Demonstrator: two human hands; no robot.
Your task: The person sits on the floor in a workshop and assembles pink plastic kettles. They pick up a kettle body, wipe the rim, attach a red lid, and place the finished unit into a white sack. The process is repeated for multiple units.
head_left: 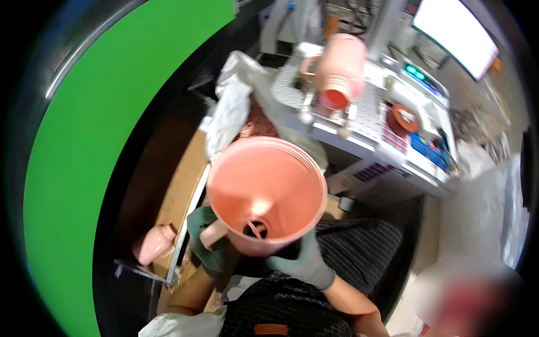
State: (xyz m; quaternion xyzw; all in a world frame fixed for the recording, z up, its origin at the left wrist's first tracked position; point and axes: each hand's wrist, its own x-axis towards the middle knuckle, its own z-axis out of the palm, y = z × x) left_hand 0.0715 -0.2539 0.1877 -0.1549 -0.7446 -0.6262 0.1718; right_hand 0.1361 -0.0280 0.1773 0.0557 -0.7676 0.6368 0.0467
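A large pink plastic jug-like vessel (266,180) is held in front of my lap, its wide round mouth facing up. Its walls narrow like a funnel to a small dark hole at the bottom, where a thin pink strip lies across. My left hand (206,250), in a green glove, is wrapped around the lower left side by the looped handle (212,234). From the lower right, my right hand (306,264), in a grey-green glove, grips the vessel's side; some of its fingers are hidden beneath.
A pink jug (343,64) lies on the perforated top of a white machine (365,126). Behind my vessel, a white sack (233,90) holds reddish-pink scraps (258,124). A small pink piece (154,245) sits at left, near a green panel (84,140). A lit screen (457,33) stands far right.
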